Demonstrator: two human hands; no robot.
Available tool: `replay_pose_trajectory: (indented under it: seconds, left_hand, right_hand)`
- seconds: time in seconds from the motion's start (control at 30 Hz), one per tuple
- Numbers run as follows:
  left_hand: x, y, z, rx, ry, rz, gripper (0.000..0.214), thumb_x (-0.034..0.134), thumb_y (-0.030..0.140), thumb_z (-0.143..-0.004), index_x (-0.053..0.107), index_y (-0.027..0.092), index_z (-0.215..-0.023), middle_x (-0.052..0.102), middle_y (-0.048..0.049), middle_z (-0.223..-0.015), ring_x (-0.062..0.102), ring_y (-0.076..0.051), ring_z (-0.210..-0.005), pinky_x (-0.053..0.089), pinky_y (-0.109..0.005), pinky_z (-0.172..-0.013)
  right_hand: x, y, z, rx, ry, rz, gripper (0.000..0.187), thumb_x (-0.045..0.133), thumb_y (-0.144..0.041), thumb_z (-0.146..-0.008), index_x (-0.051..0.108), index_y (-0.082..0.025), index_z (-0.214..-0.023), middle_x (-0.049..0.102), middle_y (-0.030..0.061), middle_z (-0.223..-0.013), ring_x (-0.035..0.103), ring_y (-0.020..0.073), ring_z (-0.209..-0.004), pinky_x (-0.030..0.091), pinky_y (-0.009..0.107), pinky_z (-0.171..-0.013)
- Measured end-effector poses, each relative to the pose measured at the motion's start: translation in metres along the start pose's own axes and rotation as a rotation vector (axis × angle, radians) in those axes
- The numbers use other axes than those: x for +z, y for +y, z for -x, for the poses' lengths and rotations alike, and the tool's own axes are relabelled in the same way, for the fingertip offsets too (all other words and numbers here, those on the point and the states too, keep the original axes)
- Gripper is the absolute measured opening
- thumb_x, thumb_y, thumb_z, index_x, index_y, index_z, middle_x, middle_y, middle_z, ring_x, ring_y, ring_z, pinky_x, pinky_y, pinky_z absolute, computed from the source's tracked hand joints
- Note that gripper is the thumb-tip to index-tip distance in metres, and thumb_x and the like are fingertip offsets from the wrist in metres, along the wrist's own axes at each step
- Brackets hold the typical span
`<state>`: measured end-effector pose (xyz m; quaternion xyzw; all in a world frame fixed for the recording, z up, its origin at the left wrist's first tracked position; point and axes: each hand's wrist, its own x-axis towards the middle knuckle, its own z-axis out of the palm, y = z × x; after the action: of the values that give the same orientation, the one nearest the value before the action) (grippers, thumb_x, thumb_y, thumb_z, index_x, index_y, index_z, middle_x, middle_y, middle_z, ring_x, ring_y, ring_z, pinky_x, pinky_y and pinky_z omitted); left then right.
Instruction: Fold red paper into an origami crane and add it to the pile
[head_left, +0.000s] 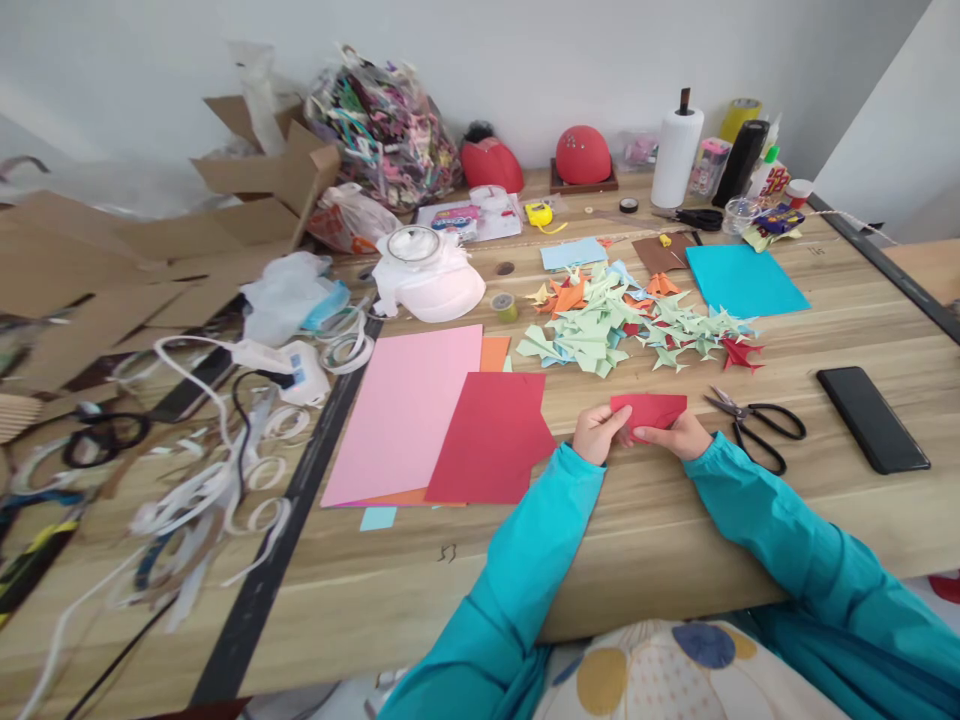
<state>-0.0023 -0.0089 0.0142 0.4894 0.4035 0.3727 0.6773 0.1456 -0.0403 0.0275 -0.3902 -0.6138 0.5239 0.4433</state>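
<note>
Left hand [596, 434] and right hand [684, 437] both pinching small red paper [657, 408] at opposite ends, probably to keep it taut. Scissors [741, 411] right of it, likely for easy reach; red sheet [487, 440] left; folded-paper pile [600, 325] beyond.

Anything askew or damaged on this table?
Two things: at left, white cord and curled strips lie tangled; and the large red sheet has an uneven right edge, perhaps cut, unlike the straight-edged pink sheet.

Creased turquoise sleeves [517, 560]; cream garment [649, 680], mustard-and-navy spots [703, 646].
</note>
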Motion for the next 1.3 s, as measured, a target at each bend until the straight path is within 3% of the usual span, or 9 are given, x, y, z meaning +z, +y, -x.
replay_pose_trajectory:
  seconds: [0.17,0.37,0.6,0.87,0.97,1.07,1.3]
  left_hand:
    - [-0.001,-0.003,-0.002,-0.041,-0.017,0.069,0.05,0.055,0.059,-0.065,0.053,0.012,-0.049,0.055,-0.0027,-0.041,0.052,-0.011,-0.038,0.042,-0.023,-0.041]
    - [0.001,-0.001,-0.001,-0.015,-0.034,0.01,0.039,0.072,0.047,-0.053,0.058,0.011,-0.059,0.056,-0.0009,-0.043,0.053,-0.011,-0.039,0.044,-0.023,-0.041]
    - [0.001,-0.002,-0.001,-0.031,0.006,0.029,0.041,0.071,0.046,-0.053,0.062,0.009,-0.07,0.059,-0.0009,-0.047,0.054,-0.012,-0.039,0.045,-0.024,-0.04]
    - [0.005,0.004,0.006,-0.041,-0.181,-0.002,0.04,0.072,0.047,-0.051,0.062,0.01,-0.061,0.062,-0.004,-0.053,0.055,-0.01,-0.045,0.047,-0.023,-0.046]
    - [0.006,0.001,0.006,-0.02,-0.176,-0.07,0.039,0.072,0.046,-0.051,0.063,0.009,-0.06,0.063,-0.0053,-0.054,0.055,-0.011,-0.047,0.048,-0.023,-0.049]
    - [0.008,0.0,0.006,0.003,-0.179,-0.156,0.033,0.07,0.043,-0.056,0.065,0.011,-0.062,0.063,-0.0052,-0.054,0.056,-0.012,-0.048,0.048,-0.023,-0.05]
    - [0.007,0.008,0.004,-0.047,-0.236,-0.102,0.032,0.069,0.042,-0.057,0.063,0.011,-0.056,0.061,-0.0038,-0.049,0.054,-0.011,-0.044,0.046,-0.023,-0.047]
  right_hand:
    - [0.001,-0.002,-0.002,-0.012,-0.043,-0.039,0.029,0.058,-0.041,-0.075,0.058,-0.014,-0.065,0.06,0.003,-0.066,0.055,0.0139,-0.064,0.047,0.029,-0.065]
    - [-0.002,0.006,0.001,0.038,0.034,-0.004,0.027,0.064,-0.04,-0.07,0.061,-0.013,-0.067,0.062,0.0031,-0.063,0.056,0.0134,-0.061,0.048,0.026,-0.059]
    - [-0.002,0.009,0.002,0.111,0.242,-0.081,0.036,0.058,-0.047,-0.072,0.063,-0.013,-0.064,0.06,0.0017,-0.052,0.05,0.0101,-0.046,0.043,0.023,-0.046]
    - [0.0,0.01,0.002,0.104,0.246,0.013,0.035,0.056,-0.044,-0.075,0.06,-0.014,-0.056,0.057,0.0006,-0.048,0.046,0.0094,-0.043,0.038,0.022,-0.042]
    - [0.0,0.011,0.001,0.098,0.299,0.04,0.035,0.056,-0.044,-0.075,0.06,-0.014,-0.059,0.053,-0.0006,-0.045,0.043,0.0085,-0.041,0.034,0.021,-0.039]
    - [0.0,0.013,0.002,0.092,0.253,0.066,0.038,0.054,-0.045,-0.076,0.058,-0.014,-0.055,0.05,-0.0009,-0.042,0.041,0.0081,-0.04,0.032,0.021,-0.038]
    - [0.001,0.012,0.002,0.111,0.25,0.101,0.047,0.051,-0.049,-0.077,0.051,-0.014,-0.044,0.047,-0.0014,-0.039,0.039,0.0068,-0.038,0.032,0.02,-0.037]
